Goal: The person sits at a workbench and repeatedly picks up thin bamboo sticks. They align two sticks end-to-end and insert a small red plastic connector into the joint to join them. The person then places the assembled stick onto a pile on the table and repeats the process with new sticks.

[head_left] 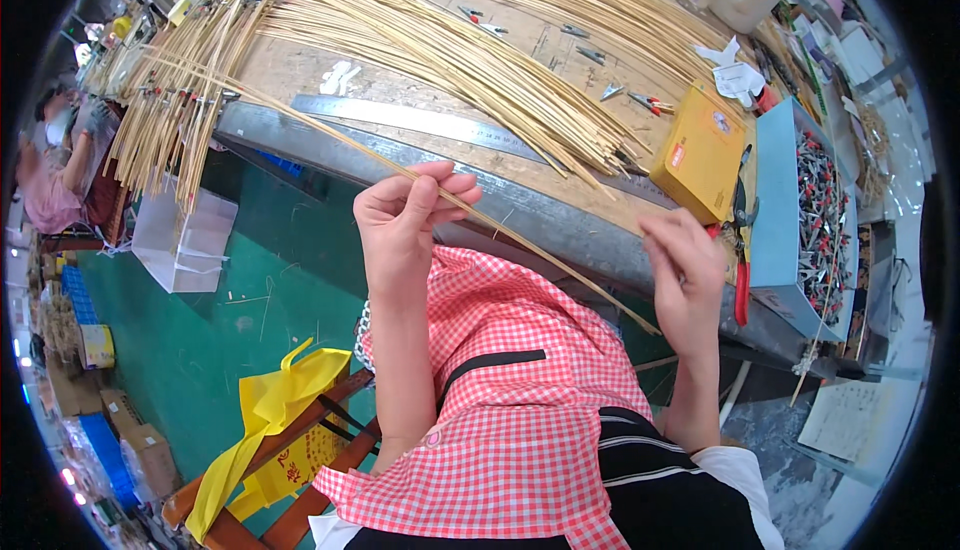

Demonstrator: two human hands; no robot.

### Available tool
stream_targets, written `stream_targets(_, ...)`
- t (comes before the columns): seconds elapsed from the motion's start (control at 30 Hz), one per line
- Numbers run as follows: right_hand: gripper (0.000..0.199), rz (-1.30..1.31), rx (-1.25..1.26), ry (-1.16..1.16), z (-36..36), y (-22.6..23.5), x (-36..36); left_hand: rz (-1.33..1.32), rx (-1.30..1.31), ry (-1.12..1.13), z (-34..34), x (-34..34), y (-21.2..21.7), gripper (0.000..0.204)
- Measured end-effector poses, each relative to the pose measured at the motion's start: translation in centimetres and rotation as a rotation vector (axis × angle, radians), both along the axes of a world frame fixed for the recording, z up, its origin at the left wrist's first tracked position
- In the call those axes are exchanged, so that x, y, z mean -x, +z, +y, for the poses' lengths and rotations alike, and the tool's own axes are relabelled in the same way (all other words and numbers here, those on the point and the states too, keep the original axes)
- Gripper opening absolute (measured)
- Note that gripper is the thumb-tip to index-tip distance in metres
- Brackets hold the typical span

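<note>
Left-hand grip (pixel 405 220) on strip (pixel 520 245), bench (pixel 400 145) behind.

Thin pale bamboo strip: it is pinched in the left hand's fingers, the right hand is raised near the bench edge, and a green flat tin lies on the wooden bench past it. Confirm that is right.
Not quite. The flat tin is yellow, not green, as the head view shows. The rest stands: the left hand pinches the thin pale bamboo strip in its fingers, the right hand is raised near the edge of the wooden bench, and the tin lies on it past that hand.

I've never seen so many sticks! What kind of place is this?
Probably a craft workshop. Long pale bamboo strips fan across a wooden workbench, beside a blue tray of small metal clips. The left hand pinches one thin strip.
</note>
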State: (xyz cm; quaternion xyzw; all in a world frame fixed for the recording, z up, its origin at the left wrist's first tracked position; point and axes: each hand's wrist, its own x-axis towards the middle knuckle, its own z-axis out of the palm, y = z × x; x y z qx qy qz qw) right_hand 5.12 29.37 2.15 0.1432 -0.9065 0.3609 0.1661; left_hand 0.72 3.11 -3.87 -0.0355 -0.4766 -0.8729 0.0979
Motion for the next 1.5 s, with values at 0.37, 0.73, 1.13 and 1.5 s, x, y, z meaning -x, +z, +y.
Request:
stream_targets(0.37,0.030,-0.046,0.034,0.212,-1.8,-1.1,-1.0,0.047,-0.033,-0.018,0.4,-0.4,0.8,0.029)
stream_targets(0.73,0.020,-0.110,-0.066,0.346,-1.5,-0.2,-0.6,0.053,-0.012,-0.035,0.3,-0.5,0.8,0.026)
stream_targets(1.13,0.010,-0.368,0.099,0.385,-2.5,-0.4,0.3,0.010,0.129,-0.065,1.6,-1.1,1.8,0.021)
stream_targets(1.5,0.010,-0.302,0.738,0.295,-3.2,3.4,1.8,0.243,0.425,-0.313,4.8,-2.5,3.5,0.029)
